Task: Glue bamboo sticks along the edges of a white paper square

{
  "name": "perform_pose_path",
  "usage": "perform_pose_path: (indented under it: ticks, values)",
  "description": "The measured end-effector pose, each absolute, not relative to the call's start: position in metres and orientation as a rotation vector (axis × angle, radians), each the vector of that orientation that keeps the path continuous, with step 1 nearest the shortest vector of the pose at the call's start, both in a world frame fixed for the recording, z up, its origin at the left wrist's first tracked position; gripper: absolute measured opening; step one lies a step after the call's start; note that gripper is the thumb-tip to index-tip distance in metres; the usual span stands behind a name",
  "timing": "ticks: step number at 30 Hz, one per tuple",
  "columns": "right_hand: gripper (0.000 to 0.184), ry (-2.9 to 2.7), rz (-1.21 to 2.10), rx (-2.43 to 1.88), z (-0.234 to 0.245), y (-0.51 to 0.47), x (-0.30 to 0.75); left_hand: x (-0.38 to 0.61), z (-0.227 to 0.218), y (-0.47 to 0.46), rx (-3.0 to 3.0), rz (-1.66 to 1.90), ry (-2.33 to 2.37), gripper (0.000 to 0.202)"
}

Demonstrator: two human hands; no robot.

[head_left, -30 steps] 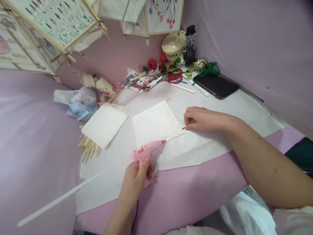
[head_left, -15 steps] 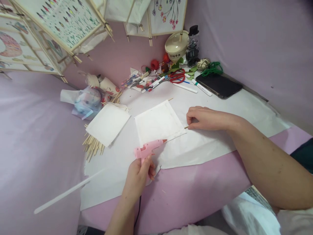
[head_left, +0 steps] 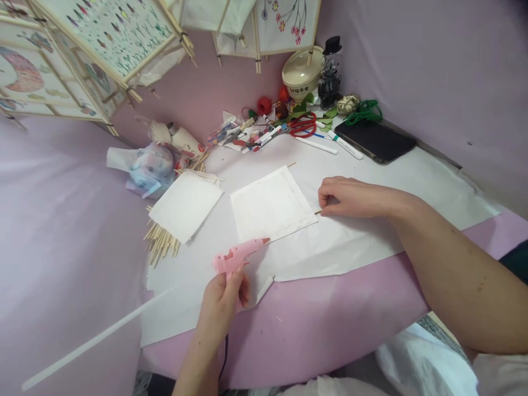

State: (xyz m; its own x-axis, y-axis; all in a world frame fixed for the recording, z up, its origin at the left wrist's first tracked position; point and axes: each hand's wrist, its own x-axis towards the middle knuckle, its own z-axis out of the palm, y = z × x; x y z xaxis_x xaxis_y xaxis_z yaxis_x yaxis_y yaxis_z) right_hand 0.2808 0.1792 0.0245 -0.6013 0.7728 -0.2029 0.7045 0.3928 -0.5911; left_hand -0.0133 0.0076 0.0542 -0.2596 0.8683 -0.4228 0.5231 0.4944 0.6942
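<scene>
Around the work, the far end of the pink-covered surface (head_left: 454,242) is crowded: red-handled scissors (head_left: 303,125), white marker pens (head_left: 345,146), a black tablet (head_left: 375,140), a tangle of green cord (head_left: 363,113), a cream lidded pot (head_left: 300,74) and a dark top-hatted figurine jar (head_left: 329,74). Painted paper panels in thin wooden frames (head_left: 111,27) lean in overhead, and a plastic bag of oddments (head_left: 150,170) sits to the left. Beside it, a loose pile of wooden sticks (head_left: 161,242) lies partly under a second paper square (head_left: 185,206). A long white strip (head_left: 94,341) angles off the edge at lower left.

The small print and contents of the far clutter are too small to make out, and the left hand's fingers cover part of the glue gun's grip.

The left hand (head_left: 220,308) is closed around a pink hot glue gun (head_left: 239,254), its orange-tipped nozzle just beside the lower edge of a white paper square (head_left: 270,206), with a black cord (head_left: 225,357) trailing down. The right hand (head_left: 350,197) is curled, its fingers closed on the end of a thin wooden stick (head_left: 317,212) that runs along that square's edge. The square lies flat on a larger white sheet (head_left: 342,247).
</scene>
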Motion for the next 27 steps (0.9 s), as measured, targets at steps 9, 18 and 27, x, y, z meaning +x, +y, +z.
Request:
perform_pose_path:
  ticks: [9,18,27]
  values:
    - [0.012,-2.51,0.999,-1.352,0.02,0.179,0.282,-0.016,0.051,0.005,1.087,0.551,1.953,0.049]
    - [0.012,-2.52,0.991,-1.347,0.017,0.181,0.282,-0.024,0.052,0.0,1.098,0.541,1.994,0.051]
    - [0.013,-2.529,0.971,-1.341,0.014,0.181,0.283,-0.035,0.059,-0.009,1.063,0.616,2.042,0.051]
